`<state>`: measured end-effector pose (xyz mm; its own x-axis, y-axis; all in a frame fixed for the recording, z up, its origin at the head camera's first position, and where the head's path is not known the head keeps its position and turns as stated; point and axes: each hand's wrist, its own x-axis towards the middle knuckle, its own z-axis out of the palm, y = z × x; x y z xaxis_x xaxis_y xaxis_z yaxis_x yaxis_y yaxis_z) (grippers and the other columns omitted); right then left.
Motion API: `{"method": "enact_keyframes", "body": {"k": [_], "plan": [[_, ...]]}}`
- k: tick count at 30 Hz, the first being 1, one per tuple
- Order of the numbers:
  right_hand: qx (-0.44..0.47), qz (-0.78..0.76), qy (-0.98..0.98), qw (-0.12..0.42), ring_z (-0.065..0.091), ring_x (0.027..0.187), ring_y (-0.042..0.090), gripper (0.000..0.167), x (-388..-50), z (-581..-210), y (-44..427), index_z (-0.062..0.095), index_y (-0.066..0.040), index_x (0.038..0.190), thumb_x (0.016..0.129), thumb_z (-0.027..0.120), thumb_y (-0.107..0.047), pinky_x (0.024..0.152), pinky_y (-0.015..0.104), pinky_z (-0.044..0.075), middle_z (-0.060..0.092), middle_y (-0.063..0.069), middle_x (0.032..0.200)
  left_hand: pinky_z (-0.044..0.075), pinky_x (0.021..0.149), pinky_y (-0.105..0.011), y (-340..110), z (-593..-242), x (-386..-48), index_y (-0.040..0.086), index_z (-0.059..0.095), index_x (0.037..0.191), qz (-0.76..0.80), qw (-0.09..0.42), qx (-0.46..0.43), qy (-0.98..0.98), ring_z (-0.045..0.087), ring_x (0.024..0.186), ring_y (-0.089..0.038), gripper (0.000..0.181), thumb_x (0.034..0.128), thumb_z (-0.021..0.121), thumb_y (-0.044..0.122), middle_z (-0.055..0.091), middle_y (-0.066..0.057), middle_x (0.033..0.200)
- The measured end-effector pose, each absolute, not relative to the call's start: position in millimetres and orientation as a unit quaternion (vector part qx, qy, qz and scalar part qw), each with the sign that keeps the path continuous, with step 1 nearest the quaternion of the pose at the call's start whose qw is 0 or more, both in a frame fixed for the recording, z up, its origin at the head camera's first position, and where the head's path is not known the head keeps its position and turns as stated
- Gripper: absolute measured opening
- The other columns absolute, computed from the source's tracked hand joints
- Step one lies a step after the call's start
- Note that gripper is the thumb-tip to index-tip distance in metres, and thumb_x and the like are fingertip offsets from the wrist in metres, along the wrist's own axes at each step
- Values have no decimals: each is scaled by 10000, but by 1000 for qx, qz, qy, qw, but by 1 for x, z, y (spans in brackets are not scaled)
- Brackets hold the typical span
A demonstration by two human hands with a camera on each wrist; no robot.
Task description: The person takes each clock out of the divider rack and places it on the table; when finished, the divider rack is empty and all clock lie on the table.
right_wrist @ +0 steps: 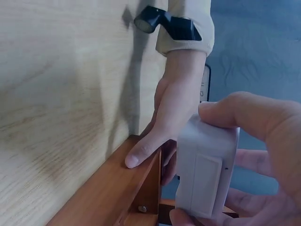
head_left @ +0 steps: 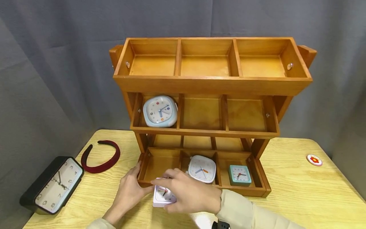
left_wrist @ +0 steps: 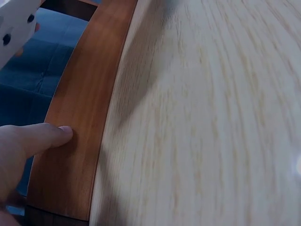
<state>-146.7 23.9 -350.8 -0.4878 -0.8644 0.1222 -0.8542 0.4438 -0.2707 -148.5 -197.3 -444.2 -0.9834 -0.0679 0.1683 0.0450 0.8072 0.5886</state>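
My right hand (head_left: 191,192) grips a small pale-lilac square alarm clock (head_left: 160,203), held in front of the bottom tray's left compartment. Its back, with a battery cover, shows as the white clock body (right_wrist: 207,165) in the right wrist view. My left hand (head_left: 129,190) holds the left front corner of the wooden three-tier rack (head_left: 211,84), thumb on the bottom tray's front board. In that tray, a white rounded clock (head_left: 202,169) lies in the middle compartment and a teal square clock (head_left: 240,175) in the right one. A light-blue clock (head_left: 160,111) stands in the middle tier's left compartment.
A big black-framed clock (head_left: 52,186) stands at the table's left edge, with a dark-red headband (head_left: 100,167) behind it. A small round item with a red flower (head_left: 314,160) lies far right on the wooden table (head_left: 308,197). Grey curtain (head_left: 71,63) hangs behind the rack.
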Motion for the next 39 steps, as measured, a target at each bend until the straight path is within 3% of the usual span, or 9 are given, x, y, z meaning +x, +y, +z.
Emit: {"method": "enact_keyframes", "body": {"k": [10, 18, 20, 24, 27, 31, 39], "plan": [[-511, -146, 847, -9, 520, 993, 69, 658, -138, -360, 24, 552, -164, 1370, 770, 790, -287, 832, 172, 475, 605, 0, 1159, 472, 971, -573, -198, -444, -150, -58, 310, 1474, -314, 85, 15, -946, 496, 1235, -512, 1074, 672, 873, 383, 478, -317, 1390], [-511, -140, 848, 29, 520, 999, 40, 651, -134, -388, 16, 554, -154, 1366, 784, 793, -324, 832, 160, 500, 595, -17, 1183, 451, 983, -593, -198, -444, -151, -60, 297, 1478, -316, 77, 20, -945, 471, 1246, -535, 1078, 673, 877, 362, 450, -338, 1402], [-507, -145, 848, 50, 520, 976, 16, 650, -134, -395, 14, 546, -153, 1372, 791, 787, -320, 882, 227, 525, 592, -30, 1177, 446, 988, -597, -197, -444, -151, -60, 296, 1478, -317, 75, 21, -945, 460, 1254, -540, 1084, 667, 880, 363, 436, -342, 1412], [-500, -153, 849, 83, 518, 961, 13, 651, -133, -407, 10, 530, -154, 1386, 804, 781, -305, 863, 231, 529, 586, -22, 1190, 450, 983, -594, -196, -443, -150, -57, 302, 1477, -316, 79, 20, -945, 469, 1247, -537, 1083, 666, 883, 364, 445, -340, 1405], [-504, -134, 849, 80, 532, 1016, 58, 649, -132, -414, 8, 532, -162, 1381, 805, 782, -327, 834, 195, 510, 586, -1, 1232, 451, 986, -589, -195, -443, -150, -56, 306, 1476, -317, 81, 20, -945, 473, 1246, -532, 1083, 664, 884, 368, 448, -339, 1404], [-515, -97, 850, 62, 552, 1092, 112, 655, -131, -421, 6, 537, -177, 1370, 796, 785, -372, 875, 258, 523, 590, 4, 1265, 443, 996, -587, -194, -444, -150, -60, 307, 1474, -319, 77, 21, -944, 459, 1257, -534, 1084, 666, 882, 377, 432, -342, 1416], [-512, -59, 856, 42, 552, 1073, 140, 673, -129, -428, 2, 533, -224, 1368, 774, 793, -400, 825, 284, 528, 588, -8, 1236, 454, 981, -587, -197, -444, -149, -77, 299, 1469, -319, 76, 13, -945, 455, 1262, -533, 1076, 678, 875, 372, 433, -338, 1417]]}}
